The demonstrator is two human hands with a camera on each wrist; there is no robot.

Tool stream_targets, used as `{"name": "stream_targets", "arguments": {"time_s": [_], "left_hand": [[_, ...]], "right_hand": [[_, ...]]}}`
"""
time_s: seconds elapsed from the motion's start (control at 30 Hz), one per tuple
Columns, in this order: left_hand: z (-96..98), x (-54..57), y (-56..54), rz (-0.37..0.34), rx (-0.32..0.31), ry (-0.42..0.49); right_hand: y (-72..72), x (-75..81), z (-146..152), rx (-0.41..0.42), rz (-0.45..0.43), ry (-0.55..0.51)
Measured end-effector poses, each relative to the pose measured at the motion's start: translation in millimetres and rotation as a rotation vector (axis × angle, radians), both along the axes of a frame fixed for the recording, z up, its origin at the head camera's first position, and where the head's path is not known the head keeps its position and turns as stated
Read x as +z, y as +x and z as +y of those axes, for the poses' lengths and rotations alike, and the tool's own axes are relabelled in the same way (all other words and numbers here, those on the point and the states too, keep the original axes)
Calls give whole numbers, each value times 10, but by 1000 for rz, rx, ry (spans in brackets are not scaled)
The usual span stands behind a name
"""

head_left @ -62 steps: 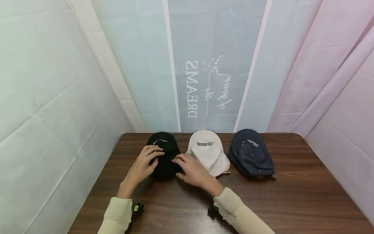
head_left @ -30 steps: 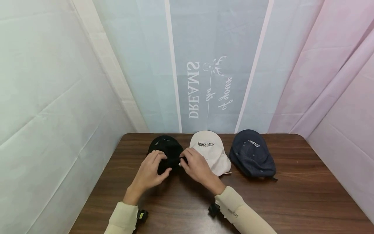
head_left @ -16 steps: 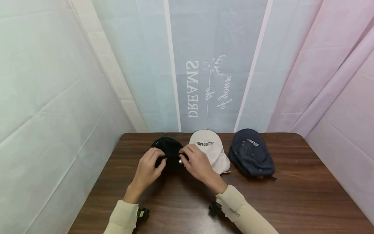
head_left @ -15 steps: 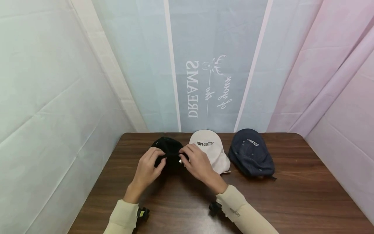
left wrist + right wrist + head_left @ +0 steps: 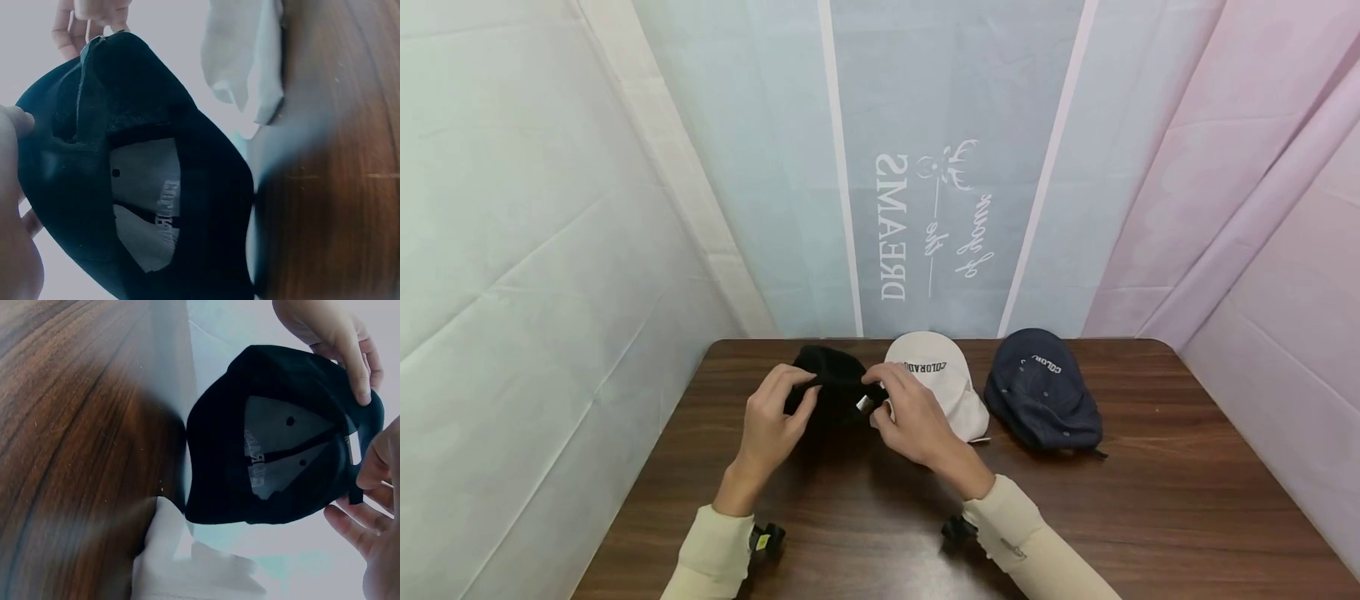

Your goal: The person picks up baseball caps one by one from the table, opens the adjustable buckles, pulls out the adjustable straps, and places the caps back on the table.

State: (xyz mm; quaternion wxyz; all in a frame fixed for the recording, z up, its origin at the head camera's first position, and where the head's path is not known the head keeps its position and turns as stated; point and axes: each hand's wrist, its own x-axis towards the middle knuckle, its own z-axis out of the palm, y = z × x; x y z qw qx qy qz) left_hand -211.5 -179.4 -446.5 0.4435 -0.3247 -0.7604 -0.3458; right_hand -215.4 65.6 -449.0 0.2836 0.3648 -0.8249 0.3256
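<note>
Both hands hold a black baseball cap [image 5: 831,367] at the left of the table's back edge. Its hollow inside faces the wrist cameras, and pale lettering shows through the lining in the right wrist view. My left hand [image 5: 769,421] pinches the cap's edge between thumb and fingers. My right hand [image 5: 917,421] holds the back strap end, beside a small bright piece [image 5: 864,404]. A white cap [image 5: 958,392] marked COLORADO lies just right of the black one, partly behind my right hand. The black cap's front is hidden in the head view.
A navy cap [image 5: 1045,392] with pale letters lies right of the white one. The brown wooden table [image 5: 1187,483] ends at a printed cloth backdrop [image 5: 955,100], with pale cloth walls on both sides.
The black cap has been tipped up, so its lettering no longer shows in the head view. My left hand went from over the cap to pinching its edge; the right hand took the strap end.
</note>
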Motion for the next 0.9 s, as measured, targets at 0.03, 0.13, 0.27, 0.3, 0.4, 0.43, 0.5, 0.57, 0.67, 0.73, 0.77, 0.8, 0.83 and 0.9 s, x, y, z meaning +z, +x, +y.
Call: {"name": "stream_targets", "arguments": {"time_s": [0.03,0.13,0.27,0.3,0.4,0.43,0.5,0.57,0.67,0.73,0.77,0.8,0.83,0.9], "left_hand": [[3,21,-3,2,-4,11],[10,81,-6,7,-22,40],[22,147,8,14,-47,63],[26,160,15,13,-52,68],[42,197,37,8,-59,77],[46,211,46,7,-62,79],[53,243,64,5,-70,84],[57,281,82,7,-76,86],[63,341,109,15,-82,87],[66,382,128,20,-81,86],[69,403,138,22,-81,87],[71,423,149,22,-83,89],[74,444,161,21,-83,91],[81,485,183,13,-91,100]], "right_hand": [[2,10,10,9,-2,3],[2,28,42,24,-13,19],[2,17,73,4,-31,22],[9,14,79,-8,-34,13],[38,13,90,-31,-19,-37],[47,19,89,-32,-10,-59],[59,29,89,-21,22,-105],[65,52,85,-2,45,-149],[78,103,81,25,57,-204],[94,142,79,37,58,-237],[105,162,79,40,57,-250],[114,182,79,43,58,-262],[126,204,79,47,58,-274],[152,250,82,52,60,-298]]}}
